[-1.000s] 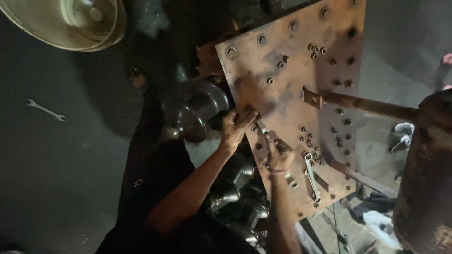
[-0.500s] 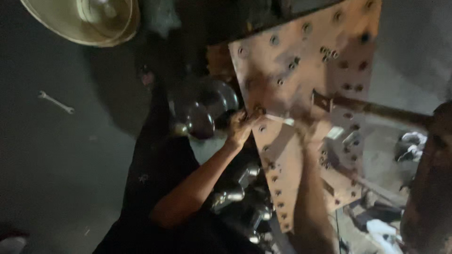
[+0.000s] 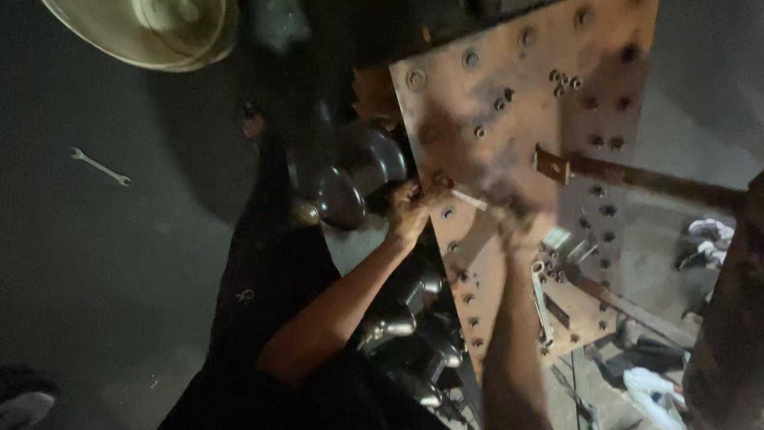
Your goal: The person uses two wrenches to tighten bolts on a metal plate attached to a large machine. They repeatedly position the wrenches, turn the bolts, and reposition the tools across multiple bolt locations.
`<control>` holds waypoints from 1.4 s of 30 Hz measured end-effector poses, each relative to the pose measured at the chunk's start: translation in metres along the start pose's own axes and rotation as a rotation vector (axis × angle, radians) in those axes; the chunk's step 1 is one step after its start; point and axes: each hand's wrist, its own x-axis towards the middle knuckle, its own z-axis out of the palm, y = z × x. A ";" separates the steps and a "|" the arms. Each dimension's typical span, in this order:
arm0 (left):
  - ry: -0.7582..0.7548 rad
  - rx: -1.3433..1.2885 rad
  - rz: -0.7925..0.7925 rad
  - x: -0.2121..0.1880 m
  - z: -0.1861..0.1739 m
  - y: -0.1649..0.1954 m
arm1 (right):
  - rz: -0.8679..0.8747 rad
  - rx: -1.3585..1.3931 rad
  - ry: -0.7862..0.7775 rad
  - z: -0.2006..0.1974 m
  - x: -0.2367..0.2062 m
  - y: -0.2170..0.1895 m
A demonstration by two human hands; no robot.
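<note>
- Head view, looking down at my own two arms: my left hand [image 3: 410, 211] sits at the near left edge of the rusty steel plate [image 3: 517, 103], fingers curled tight around something at the edge, by a bolt head [image 3: 442, 181]; I cannot tell just what they pinch.
- My right hand [image 3: 521, 227] is blurred, lying on the plate just right of the left one. It seems closed on the end of a slim pale tool [image 3: 471, 201], though the blur keeps me from being sure.
- That tool lies between my hands, its long axis running from the bolt head at upper left down to my right fingers at lower right. The left hand is nearer the bolt end.
- Below my left forearm sit shiny metal parts [image 3: 398, 322], and a round dark metal drum [image 3: 350, 179] lies just left of the plate.
- Farther up the plate, loose nuts [image 3: 563, 80] cluster near the top, and a rusty bar [image 3: 652, 179] runs off to the right.
- Well apart on the dark floor lies a spanner [image 3: 99, 166]; a fan [image 3: 151, 28] stands beyond.
</note>
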 end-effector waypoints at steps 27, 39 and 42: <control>0.049 0.101 0.092 -0.001 -0.001 -0.007 | 0.978 0.799 -0.158 -0.017 -0.046 -0.126; 0.008 0.243 0.047 -0.005 -0.012 0.001 | 0.177 0.043 -0.218 -0.036 0.028 -0.015; 0.031 0.246 0.027 -0.005 -0.006 0.006 | 0.621 0.651 0.013 -0.033 -0.013 -0.091</control>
